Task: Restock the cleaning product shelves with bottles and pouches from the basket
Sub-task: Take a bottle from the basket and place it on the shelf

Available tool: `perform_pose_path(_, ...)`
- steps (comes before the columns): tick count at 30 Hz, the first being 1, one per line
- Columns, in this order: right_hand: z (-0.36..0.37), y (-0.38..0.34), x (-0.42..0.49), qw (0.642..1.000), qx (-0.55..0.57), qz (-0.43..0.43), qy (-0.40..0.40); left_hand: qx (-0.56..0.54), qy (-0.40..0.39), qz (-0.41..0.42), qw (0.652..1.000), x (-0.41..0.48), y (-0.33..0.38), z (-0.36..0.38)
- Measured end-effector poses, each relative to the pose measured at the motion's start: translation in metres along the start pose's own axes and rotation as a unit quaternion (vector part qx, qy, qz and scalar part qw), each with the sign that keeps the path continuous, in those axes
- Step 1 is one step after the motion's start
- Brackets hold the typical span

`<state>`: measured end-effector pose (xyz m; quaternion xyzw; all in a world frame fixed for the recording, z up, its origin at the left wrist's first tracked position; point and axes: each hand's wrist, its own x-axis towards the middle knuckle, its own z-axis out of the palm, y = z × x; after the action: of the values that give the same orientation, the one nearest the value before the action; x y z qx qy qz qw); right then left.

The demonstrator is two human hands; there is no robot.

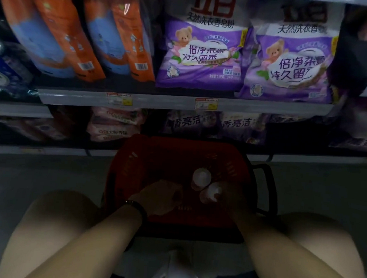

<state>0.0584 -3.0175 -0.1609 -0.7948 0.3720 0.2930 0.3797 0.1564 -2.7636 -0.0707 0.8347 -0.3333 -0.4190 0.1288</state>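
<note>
A red basket with black handles stands on the floor between my knees, below the shelves. Two bottles with white caps stand in it: a farther bottle and a nearer bottle. My left hand, with a black band at the wrist, reaches into the basket with its fingers curled down just left of the farther bottle; the dim light hides whether it holds anything. My right hand lies in shadow against the right side of the nearer bottle, with its fingers round it.
On the upper shelf stand orange-and-blue pouches at left and purple bear-print detergent bags at right. Pink and purple packs fill the lower shelf. A person's masked face appears at the upper right edge.
</note>
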Motion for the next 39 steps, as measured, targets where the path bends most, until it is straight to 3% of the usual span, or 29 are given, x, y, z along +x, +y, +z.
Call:
perform_pose_path(3, 0.004, 0.001, -0.002, 1.0, 0.017, 0.011, -0.012, -0.011, 0.012, -0.001, 1.0, -0.004, -0.002, 0.001)
perform_pose_path(7, 0.006, 0.016, -0.01, 0.993, 0.092, -0.047, 0.057, -0.05, 0.041, -0.01, 0.998, -0.012, -0.004, -0.003)
perform_pose_path(9, 0.006, 0.017, -0.016, 0.992, 0.049, -0.087, 0.071, -0.054, 0.042, -0.015, 0.998, -0.016, -0.007, -0.003)
perform_pose_path(12, 0.005, 0.002, -0.036, 0.994, 0.037, -0.097, 0.02, -0.042, 0.034, -0.021, 0.998, -0.021, -0.006, -0.004)
perform_pose_path(16, -0.006, -0.018, -0.068, 0.985, -0.032, -0.166, 0.034, -0.03, 0.021, -0.012, 0.999, -0.031, 0.004, 0.005)
perform_pose_path(21, -0.034, -0.044, -0.117, 0.958, -0.058, -0.272, 0.069, -0.123, 0.066, 0.002, 0.99, -0.046, 0.022, -0.003)
perform_pose_path(25, -0.066, -0.084, -0.173, 0.943, -0.064, -0.313, 0.098, -0.196, 0.129, -0.01, 0.972, -0.067, 0.037, -0.019)
perform_pose_path(29, -0.108, -0.137, -0.234, 0.924, -0.081, -0.356, 0.117, -0.235, 0.18, 0.048, 0.954, -0.098, 0.064, -0.034)
perform_pose_path(33, -0.156, -0.188, -0.3, 0.882, -0.098, -0.428, 0.171, -0.333, 0.264, 0.089, 0.901, -0.132, 0.096, -0.053)
perform_pose_path(36, -0.193, -0.218, -0.347, 0.854, -0.102, -0.465, 0.211, -0.337, 0.34, 0.126, 0.869, -0.161, 0.122, -0.083)
perform_pose_path(39, -0.226, -0.247, -0.391, 0.842, -0.058, -0.477, 0.246, -0.355, 0.367, 0.164, 0.844, -0.2, 0.157, -0.12)
